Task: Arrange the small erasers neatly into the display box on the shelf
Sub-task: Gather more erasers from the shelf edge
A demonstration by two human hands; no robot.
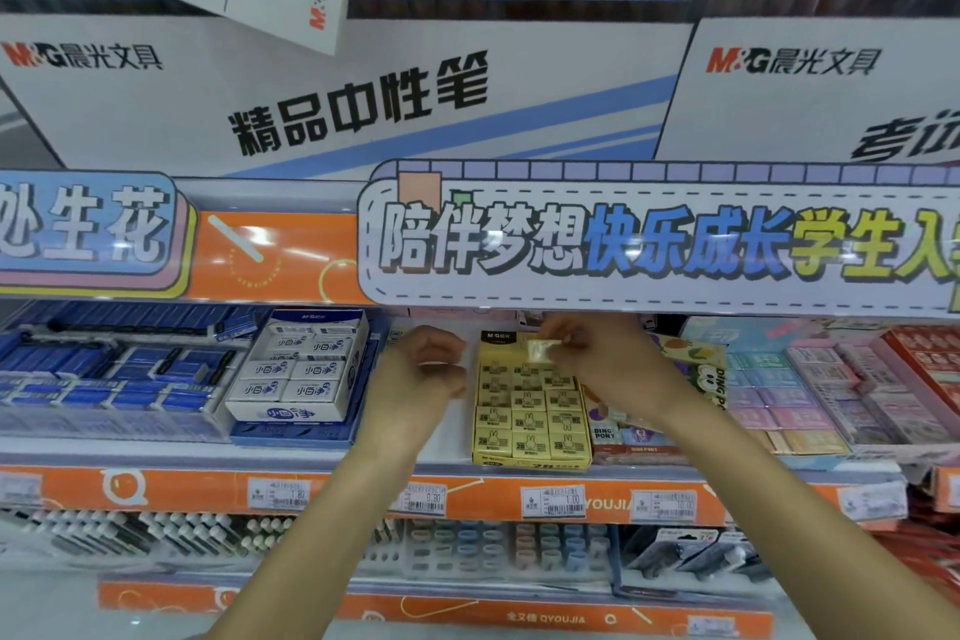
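A yellow display box (530, 460) stands on the shelf, filled with rows of small yellow erasers (529, 424) printed with a rabbit. My right hand (602, 353) is over the box's back end and pinches one small yellow eraser (540, 349) between its fingertips. My left hand (428, 359) hovers just left of the box with its fingers curled; I see nothing in it. Both forearms reach up from the bottom of the view.
A white eraser box (298, 374) and blue erasers (104, 374) lie to the left. A Ding Pony box (634, 431) touches the yellow box's right side, with pink boxes (831, 390) beyond. A banner (649, 244) overhangs the shelf. Price tags (553, 502) line the front rail.
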